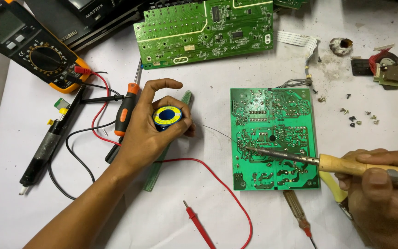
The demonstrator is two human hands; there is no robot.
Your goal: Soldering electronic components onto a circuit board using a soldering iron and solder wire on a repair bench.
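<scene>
My left hand (155, 124) grips a small solder spool (167, 116) with a blue and yellow label. A thin solder wire (217, 133) runs from it to the right, toward a green circuit board (275, 115) lying solder side up. My right hand (383, 184) holds a soldering iron (360, 166) by its wooden handle. The iron's metal tip (249, 148) rests on the board's left part, where the solder wire ends.
A yellow multimeter (28, 44) sits at top left with red and black probe leads (199, 223) trailing over the white table. A desoldering pump (49, 145), an orange screwdriver (126, 110), a second larger green board (206, 30), loose screws (358, 117) and a small screwdriver (298, 214) lie around.
</scene>
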